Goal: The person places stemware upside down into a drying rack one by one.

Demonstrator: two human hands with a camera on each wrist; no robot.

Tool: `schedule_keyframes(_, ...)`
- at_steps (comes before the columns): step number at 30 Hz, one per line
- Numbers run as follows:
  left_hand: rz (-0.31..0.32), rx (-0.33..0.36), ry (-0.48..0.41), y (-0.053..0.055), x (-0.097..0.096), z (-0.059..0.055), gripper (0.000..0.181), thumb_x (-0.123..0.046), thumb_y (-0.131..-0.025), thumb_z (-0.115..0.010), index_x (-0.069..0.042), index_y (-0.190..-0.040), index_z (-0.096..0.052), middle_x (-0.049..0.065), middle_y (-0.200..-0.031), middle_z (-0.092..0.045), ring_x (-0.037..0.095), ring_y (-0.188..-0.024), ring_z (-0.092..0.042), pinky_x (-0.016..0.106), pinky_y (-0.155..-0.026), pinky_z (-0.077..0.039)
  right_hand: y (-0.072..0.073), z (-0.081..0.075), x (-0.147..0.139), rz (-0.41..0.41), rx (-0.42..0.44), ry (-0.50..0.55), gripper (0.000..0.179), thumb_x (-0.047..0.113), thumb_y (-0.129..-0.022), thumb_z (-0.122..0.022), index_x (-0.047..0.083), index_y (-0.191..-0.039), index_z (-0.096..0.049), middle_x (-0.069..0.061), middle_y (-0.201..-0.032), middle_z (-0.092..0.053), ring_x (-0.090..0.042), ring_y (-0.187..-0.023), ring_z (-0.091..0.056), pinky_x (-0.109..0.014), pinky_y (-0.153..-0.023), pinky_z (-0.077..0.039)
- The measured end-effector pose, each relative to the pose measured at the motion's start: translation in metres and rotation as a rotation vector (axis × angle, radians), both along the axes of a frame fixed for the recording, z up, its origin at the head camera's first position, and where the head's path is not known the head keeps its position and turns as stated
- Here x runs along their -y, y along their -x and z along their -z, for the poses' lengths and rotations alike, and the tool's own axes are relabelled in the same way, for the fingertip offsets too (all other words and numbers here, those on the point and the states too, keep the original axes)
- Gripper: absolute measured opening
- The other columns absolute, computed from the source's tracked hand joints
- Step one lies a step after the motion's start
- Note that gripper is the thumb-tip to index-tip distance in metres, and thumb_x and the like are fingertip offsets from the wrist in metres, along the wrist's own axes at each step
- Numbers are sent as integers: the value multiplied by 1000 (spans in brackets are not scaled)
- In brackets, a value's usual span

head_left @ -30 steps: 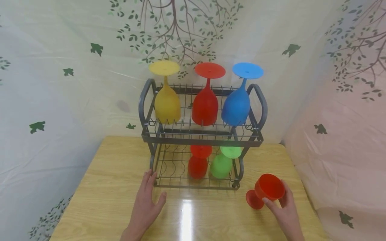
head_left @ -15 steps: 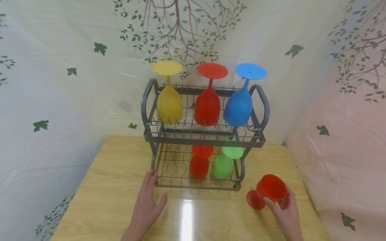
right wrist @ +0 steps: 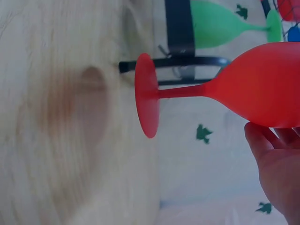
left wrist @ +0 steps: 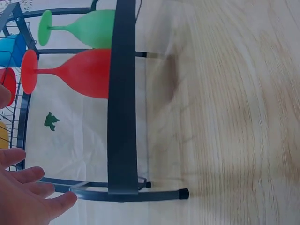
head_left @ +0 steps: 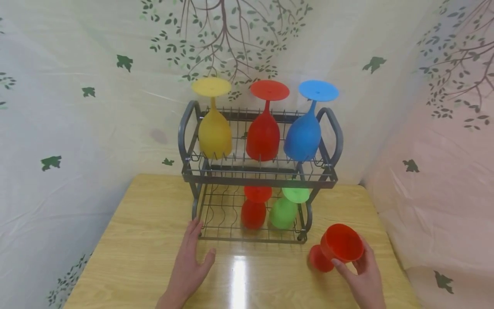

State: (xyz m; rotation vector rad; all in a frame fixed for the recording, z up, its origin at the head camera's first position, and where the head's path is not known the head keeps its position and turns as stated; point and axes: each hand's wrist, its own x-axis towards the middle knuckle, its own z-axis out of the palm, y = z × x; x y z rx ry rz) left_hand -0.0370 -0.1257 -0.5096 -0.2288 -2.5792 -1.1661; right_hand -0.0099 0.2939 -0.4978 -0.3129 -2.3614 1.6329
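My right hand (head_left: 362, 274) grips the bowl of a red wine goblet (head_left: 341, 242) to the right of the rack. The goblet is upright, its mouth facing up. In the right wrist view the foot of this red goblet (right wrist: 146, 96) hangs above the table, with a shadow below. My left hand (head_left: 189, 264), fingers spread and holding nothing, is beside the front left corner of a dark two-tier dish rack (head_left: 258, 178). On the lower tier a red goblet (head_left: 253, 213) and a green goblet (head_left: 283, 213) stand upside down.
Upside down on the top tier are a yellow goblet (head_left: 215, 135), a red goblet (head_left: 263, 137) and a blue goblet (head_left: 302, 137). The wooden table (head_left: 127, 257) extends in front of and beside the rack. A patterned cloth (head_left: 77, 128) hangs behind and at both sides.
My right hand has shifted the red goblet slightly left, and it appears a little higher off the table. The left hand and the rack have kept their places.
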Motion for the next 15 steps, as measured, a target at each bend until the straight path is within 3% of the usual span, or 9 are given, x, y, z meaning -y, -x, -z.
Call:
schedule_keyframes(10,67,40,-153,-7,-6,-13,84,-8,-88,-74,-17,-162,-34,5,-168,-31,34,-150,-33,62,-116,-30,-7,-24,30,-92,69,-42,95,9,-85,-86,9,-161,-29,8,-146,-45,12,-119,-47,-4,-92,-44)
schedule_keyframes(15,143,40,-185,-7,-9,-21,83,-13,-91,-73,-21,-163,-33,4,-167,-32,30,-151,-33,59,-117,-30,-10,-33,49,-127,57,-13,95,5,-83,-86,8,-159,-29,9,-144,-46,10,-119,-50,-7,-92,-46)
